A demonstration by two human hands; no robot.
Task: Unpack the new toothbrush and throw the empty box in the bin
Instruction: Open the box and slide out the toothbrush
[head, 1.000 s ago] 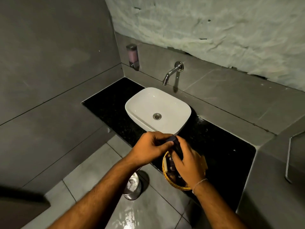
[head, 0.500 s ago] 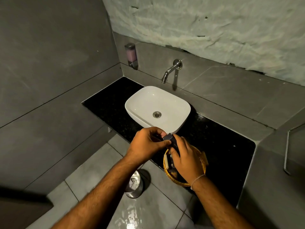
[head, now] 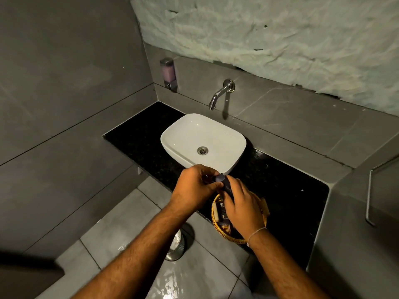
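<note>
Toothbrush box [head: 225, 185] gripped by both hands, above counter edge.

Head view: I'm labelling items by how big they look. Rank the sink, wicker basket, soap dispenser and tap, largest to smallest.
1. sink
2. wicker basket, partly hidden by the right hand, and nearer the camera
3. tap and soap dispenser: they look alike, so I won't rank them

box [head: 224, 184] end flap now lifted, left hand [head: 194, 188] pinching it

glossy white ceramic basin [head: 203, 134], speckled polished stone counter [head: 280, 180], woven wicker basket [head: 216, 221], shiny metal bin [head: 178, 248].
</note>
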